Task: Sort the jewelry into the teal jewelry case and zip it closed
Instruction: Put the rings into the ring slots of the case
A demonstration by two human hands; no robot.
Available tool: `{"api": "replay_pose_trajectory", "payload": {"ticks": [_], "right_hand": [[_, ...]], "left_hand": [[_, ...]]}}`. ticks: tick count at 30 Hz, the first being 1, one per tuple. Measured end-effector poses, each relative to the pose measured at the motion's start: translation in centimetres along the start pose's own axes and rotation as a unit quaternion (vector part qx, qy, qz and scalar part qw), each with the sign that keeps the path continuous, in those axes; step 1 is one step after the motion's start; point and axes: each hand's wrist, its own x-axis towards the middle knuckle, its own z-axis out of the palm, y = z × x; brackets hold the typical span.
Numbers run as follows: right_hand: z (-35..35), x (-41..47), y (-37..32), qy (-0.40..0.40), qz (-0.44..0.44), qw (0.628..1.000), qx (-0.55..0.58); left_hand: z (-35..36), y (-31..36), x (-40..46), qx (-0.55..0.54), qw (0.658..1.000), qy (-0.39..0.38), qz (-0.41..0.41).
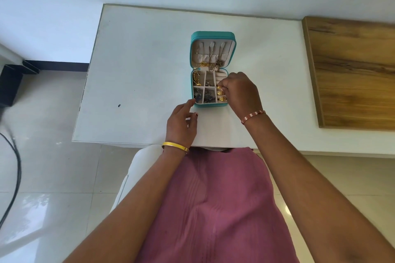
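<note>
Teal jewelry case [213,37] lies open mid-table [136,53], long axis away from us. Our right hand [240,92] pinches a gold ring [218,87] over its right-side ring rolls; left hand [181,120], relaxed, touches its near-left corner.

The right hand [239,89] pinches a gold ring [218,87] in the open teal case [210,103]; left hand [181,120] touches its corner.

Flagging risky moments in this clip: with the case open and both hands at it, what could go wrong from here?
1. Necklace chains spill from the lid pocket across the hinge; zipping the teal case might pinch them.
2. The right hand works at the gold rings in the ring slots; one may pop loose.
3. The left hand only touches the case's near corner, so it may slide.
</note>
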Motion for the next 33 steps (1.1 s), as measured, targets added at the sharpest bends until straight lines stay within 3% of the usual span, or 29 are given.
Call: {"api": "replay_pose_trajectory", "payload": {"ticks": [7,19,26,30,33], "right_hand": [[-1.2,-0.1,-0.8,-0.039,-0.108,0.988,-0.100],[-0.7,0.0,0.0,-0.031,-0.098,0.991,-0.082],[-1.0,0.2,0.0,-0.103,-0.038,0.990,-0.085],[-0.5,-1.7,0.3,-0.023,0.024,0.999,-0.011],[0.2,-2.6,0.3,-0.015,0.030,0.999,0.007]], "left_hand": [[0.1,-0.3,0.0,-0.006,1.000,0.003,-0.003],[0.1,-0.5,0.0,-0.011,1.000,0.002,-0.020],[0.2,-0.6,0.1,-0.020,0.999,0.003,-0.027],[0.1,-0.7,0.2,-0.029,0.999,0.006,-0.037],[0.2,-0.7,0.1,-0.031,0.999,0.002,-0.040]]}}
